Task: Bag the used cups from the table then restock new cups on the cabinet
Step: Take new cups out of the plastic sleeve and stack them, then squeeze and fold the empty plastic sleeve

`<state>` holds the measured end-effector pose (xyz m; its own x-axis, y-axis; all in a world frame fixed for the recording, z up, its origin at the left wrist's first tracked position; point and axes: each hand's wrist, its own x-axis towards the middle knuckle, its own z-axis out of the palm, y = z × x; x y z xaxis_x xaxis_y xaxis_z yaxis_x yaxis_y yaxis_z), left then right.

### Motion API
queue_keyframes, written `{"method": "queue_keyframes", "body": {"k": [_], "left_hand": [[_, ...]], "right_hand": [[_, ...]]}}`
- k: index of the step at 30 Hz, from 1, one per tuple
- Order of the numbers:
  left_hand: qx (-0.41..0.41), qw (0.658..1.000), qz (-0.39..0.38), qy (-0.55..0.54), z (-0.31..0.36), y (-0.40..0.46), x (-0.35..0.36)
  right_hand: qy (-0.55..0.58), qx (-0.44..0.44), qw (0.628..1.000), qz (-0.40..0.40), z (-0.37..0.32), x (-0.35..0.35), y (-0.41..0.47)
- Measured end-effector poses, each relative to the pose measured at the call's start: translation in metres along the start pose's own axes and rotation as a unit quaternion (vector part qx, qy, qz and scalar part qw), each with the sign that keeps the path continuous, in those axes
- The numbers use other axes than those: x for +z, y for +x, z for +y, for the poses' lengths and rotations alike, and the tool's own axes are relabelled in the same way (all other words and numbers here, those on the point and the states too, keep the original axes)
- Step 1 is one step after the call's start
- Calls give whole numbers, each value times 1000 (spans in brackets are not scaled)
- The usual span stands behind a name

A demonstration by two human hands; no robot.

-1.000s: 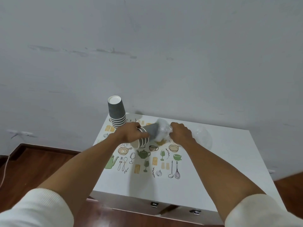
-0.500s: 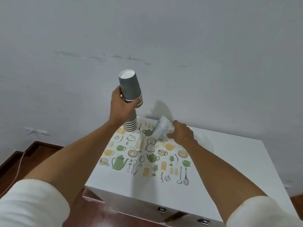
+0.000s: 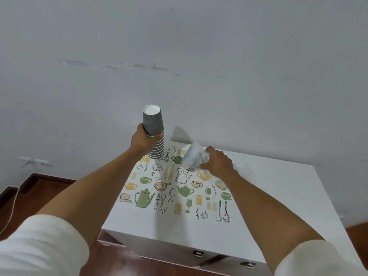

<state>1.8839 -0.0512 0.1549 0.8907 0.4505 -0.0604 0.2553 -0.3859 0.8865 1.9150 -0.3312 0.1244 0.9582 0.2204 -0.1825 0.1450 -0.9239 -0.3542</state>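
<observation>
A stack of grey cups point(image 3: 153, 134) stands upside down at the back left corner of the white cabinet point(image 3: 278, 196), and the left hand point(image 3: 145, 140) curls its fingers round the stack about halfway up. Just to the right, the right hand point(image 3: 217, 161) pinches a crumpled clear plastic wrapper point(image 3: 193, 156) above the cabinet's top, over printed drawings of kitchenware point(image 3: 179, 188). Behind rises a scuffed pale wall point(image 3: 199, 56).
</observation>
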Motion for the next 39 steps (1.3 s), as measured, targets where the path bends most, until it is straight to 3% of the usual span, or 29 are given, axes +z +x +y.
{"method": "queue_keyframes", "body": {"k": [3,6,8,13,20,23,25,28,30,31,33,35,37,39], "left_hand": [[-141,990,-17,13,-4,-3,4],[-289,936,-200,6,-6,-17,14],[-299,912,-280,19,-6,-29,27],[-71,955,-279,78,2,-48,67],[171,956,-228,72,18,-44,75],[221,951,-212,47,42,-41,78],[229,955,-185,34,56,-40,84],[209,969,-134,-8,70,-43,93],[182,974,-118,-66,76,-47,101],[124,978,-121,-119,78,-49,105],[-69,960,-163,-218,78,-51,112],[-163,920,-284,-214,71,-57,115],[-146,908,-342,-193,66,-63,121],[-118,922,-307,-204,66,-63,127]], "right_hand": [[1,-12,1000,-27,2,-1,-2],[11,-26,996,-80,2,-4,-4],[46,-23,992,-111,2,-6,-5],[119,-40,985,-117,7,-7,-6],[197,4,980,-34,25,-24,-7],[107,0,994,2,26,-39,-8],[138,3,990,-13,28,-48,-10],[322,21,944,-68,29,-61,-14],[376,21,924,-61,30,-68,-16],[402,19,914,-55,31,-71,-16],[475,15,878,-58,32,-75,-18],[554,14,830,-66,34,-79,-20],[601,16,796,-65,41,-83,-20],[601,20,797,-52,49,-86,-20]]}}
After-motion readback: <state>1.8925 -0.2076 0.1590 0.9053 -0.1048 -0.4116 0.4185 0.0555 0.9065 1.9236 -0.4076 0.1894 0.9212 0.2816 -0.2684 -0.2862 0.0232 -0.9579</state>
